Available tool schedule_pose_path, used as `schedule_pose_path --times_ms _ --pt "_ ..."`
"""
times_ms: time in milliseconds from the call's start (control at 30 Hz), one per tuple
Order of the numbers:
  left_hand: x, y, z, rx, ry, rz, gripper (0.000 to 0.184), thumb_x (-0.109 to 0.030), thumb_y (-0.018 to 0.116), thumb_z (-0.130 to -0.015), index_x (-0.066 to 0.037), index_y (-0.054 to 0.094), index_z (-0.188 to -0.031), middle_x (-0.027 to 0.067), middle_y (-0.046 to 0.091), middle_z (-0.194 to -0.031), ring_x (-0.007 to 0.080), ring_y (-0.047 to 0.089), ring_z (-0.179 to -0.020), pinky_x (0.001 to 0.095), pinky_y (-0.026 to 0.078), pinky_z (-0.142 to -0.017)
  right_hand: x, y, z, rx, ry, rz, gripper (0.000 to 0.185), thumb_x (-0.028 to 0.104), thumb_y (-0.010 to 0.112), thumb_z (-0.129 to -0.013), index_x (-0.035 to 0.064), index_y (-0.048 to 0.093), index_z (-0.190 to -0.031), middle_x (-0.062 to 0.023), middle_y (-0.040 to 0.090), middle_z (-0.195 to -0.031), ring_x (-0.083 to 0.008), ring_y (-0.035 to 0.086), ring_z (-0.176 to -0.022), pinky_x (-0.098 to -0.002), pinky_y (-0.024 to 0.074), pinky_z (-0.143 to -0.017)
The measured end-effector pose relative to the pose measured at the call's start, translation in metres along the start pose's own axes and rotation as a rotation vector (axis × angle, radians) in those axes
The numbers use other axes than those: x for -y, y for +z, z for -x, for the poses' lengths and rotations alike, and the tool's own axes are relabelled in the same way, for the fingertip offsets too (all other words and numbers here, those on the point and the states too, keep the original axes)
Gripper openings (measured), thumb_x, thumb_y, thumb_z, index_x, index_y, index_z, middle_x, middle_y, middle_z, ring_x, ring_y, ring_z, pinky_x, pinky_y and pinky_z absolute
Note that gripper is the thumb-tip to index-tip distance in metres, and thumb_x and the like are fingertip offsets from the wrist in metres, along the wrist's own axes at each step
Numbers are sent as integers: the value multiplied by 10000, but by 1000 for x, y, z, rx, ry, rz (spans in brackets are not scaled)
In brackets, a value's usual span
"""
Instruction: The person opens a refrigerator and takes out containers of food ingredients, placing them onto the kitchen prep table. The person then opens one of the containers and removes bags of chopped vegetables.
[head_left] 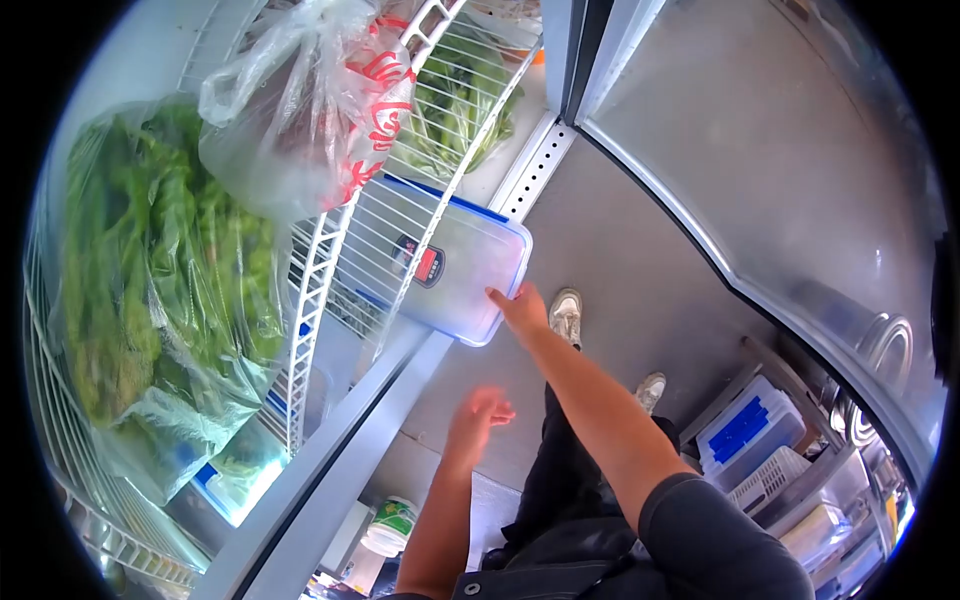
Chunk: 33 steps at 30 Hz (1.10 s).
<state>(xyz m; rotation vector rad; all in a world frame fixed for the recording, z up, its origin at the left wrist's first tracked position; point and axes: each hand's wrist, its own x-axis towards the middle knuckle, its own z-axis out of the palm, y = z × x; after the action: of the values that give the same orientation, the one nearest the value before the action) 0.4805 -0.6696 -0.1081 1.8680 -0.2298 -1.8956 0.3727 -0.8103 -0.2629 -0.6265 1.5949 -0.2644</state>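
From here, the person's right hand point(520, 308) is gripping the near edge of the clear blue-rimmed container point(470, 260), which is jutting out from beneath the white wire shelf point(322, 300), while the left hand point(482, 418) is hovering empty below it, fingers loosely curled and apart.
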Motion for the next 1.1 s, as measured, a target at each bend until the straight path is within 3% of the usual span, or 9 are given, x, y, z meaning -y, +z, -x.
schedule_pose_path --times_ms 133,333,400,533,667,867,1000,1067,1100 --pt "-31 -19 -32 -87 117 -32 248 -143 497 -974 5 507 -1172 136 610 -1032 216 650 -905 321 521 -796 3 -31 17 -84 -60 78 580 472 776 -725 2 607 -1021 -154 677 -891 -285 667 -825 -384 514 -746" --pt "-93 -13 -93 -755 690 -977 433 -142 606 -897 38 467 -1266 215 570 -1165 362 576 -1081 392 445 -959 -52 -114 21 -82 46 31 486 341 772 -784 -12 599 -1069 -119 664 -936 -215 640 -879 -333 503 -782" --pt "-112 -20 -116 -833 421 -1141 653 -485 477 -945 57 469 -1310 263 521 -1299 389 504 -1208 458 370 -1035 -66 -134 19 -78 87 -78 509 328 769 -792 -27 585 -1107 -124 662 -982 -219 637 -912 -336 502 -801" --pt "-123 -45 -169 -624 284 -985 781 -593 426 -931 51 415 -1372 270 421 -1413 379 420 -1310 446 336 -1069 -71 -152 12 -57 50 -47 512 307 765 -799 -36 576 -1128 -125 660 -1006 -214 634 -928 -333 501 -810" --pt "-121 -60 -187 -583 318 -719 537 -434 620 -901 27 588 -1176 174 642 -1098 272 607 -1014 367 456 -872 -55 -159 23 -55 48 -57 490 296 766 -796 -36 584 -1108 -115 661 -969 -195 630 -883 -322 499 -796" --pt "-96 -46 -183 -501 311 -846 588 -491 676 -838 40 607 -1082 164 648 -1013 243 615 -927 369 472 -805 -67 -204 69 -185 132 -5 467 323 784 -760 -33 624 -1015 -98 656 -900 -185 617 -806 -321 494 -742" --pt "-124 38 -92 -263 239 -815 625 -519 702 -802 61 607 -1014 177 643 -945 259 613 -879 377 477 -774 -97 -253 147 -224 224 -70 482 326 783 -751 -38 633 -1028 -113 665 -923 -196 629 -821 -332 497 -742" --pt "-102 50 -87 -270 405 -951 624 -522 707 -801 62 609 -997 172 644 -922 254 611 -867 378 476 -767 -106 -273 197 -302 219 -160 488 327 786 -751 -41 634 -1034 -121 669 -934 -202 637 -830 -337 502 -750" --pt "-92 53 -91 -235 340 -1008 624 -461 671 -831 111 612 -1073 272 658 -1022 380 642 -960 428 490 -814 -103 -284 229 -327 249 -222 501 334 791 -749 -44 636 -1039 -128 673 -940 -211 644 -840 -344 509 -762"
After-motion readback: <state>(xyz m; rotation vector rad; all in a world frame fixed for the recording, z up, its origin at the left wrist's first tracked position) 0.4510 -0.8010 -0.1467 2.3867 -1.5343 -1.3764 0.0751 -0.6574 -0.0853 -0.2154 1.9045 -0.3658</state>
